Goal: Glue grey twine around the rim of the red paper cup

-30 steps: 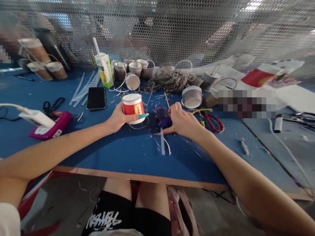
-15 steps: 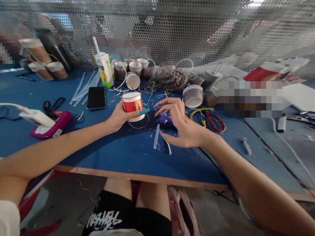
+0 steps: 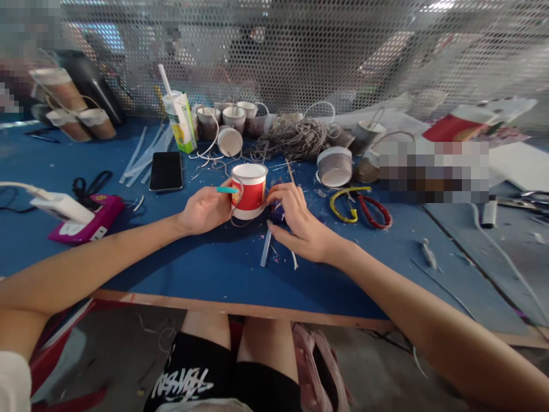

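My left hand (image 3: 205, 207) grips a red and white paper cup (image 3: 250, 191) just above the blue table (image 3: 206, 269). My right hand (image 3: 295, 222) presses its fingertips against the cup's right side, so both hands are on it. A thin cord loops under the cup. A purple glue gun (image 3: 277, 216) lies mostly hidden behind my right hand, with a clear glue stick (image 3: 266, 249) poking out toward me.
Red and yellow handled scissors (image 3: 360, 209) lie right of my hands. Several cord-wrapped cups (image 3: 334, 167) and a grey cord tangle (image 3: 295, 140) sit behind. A phone (image 3: 166, 171), a juice carton (image 3: 180, 121) and a pink box (image 3: 81, 220) are at left. A mesh screen (image 3: 300, 51) backs the table.
My right hand let go of the glue gun and moved left onto the cup. My left hand shifted the cup to the right, toward the right hand.
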The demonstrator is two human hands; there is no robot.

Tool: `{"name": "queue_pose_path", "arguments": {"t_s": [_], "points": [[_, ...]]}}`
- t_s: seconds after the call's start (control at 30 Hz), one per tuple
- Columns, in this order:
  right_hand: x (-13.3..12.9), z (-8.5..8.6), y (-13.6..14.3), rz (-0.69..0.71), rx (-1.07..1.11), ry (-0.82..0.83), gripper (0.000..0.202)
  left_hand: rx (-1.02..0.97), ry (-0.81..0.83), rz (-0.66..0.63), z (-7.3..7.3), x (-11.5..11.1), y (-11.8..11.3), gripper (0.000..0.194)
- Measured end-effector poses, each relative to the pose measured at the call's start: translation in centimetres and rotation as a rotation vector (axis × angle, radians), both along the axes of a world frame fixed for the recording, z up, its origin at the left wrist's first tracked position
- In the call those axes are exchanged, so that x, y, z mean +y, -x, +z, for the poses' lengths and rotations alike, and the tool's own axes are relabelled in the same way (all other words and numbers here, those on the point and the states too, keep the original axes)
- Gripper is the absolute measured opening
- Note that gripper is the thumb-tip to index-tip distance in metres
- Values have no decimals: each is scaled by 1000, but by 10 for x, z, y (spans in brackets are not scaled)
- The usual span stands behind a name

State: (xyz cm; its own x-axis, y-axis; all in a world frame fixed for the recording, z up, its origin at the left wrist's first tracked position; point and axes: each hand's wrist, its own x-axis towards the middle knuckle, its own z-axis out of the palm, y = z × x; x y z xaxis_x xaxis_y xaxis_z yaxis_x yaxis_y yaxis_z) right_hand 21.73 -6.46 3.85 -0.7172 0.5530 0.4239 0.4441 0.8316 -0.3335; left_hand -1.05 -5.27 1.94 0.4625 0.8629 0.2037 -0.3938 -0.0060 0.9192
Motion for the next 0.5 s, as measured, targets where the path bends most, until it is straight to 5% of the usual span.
{"name": "queue_pose_path", "arguments": {"t_s": [0.13,0.5], "points": [[2,-3,0,-25,0,11,27,-11,34,7,5,0,-2,41],[3,-7,-1,-35,45,-32,31,96,-49,187,-18,11,6,54]]}}
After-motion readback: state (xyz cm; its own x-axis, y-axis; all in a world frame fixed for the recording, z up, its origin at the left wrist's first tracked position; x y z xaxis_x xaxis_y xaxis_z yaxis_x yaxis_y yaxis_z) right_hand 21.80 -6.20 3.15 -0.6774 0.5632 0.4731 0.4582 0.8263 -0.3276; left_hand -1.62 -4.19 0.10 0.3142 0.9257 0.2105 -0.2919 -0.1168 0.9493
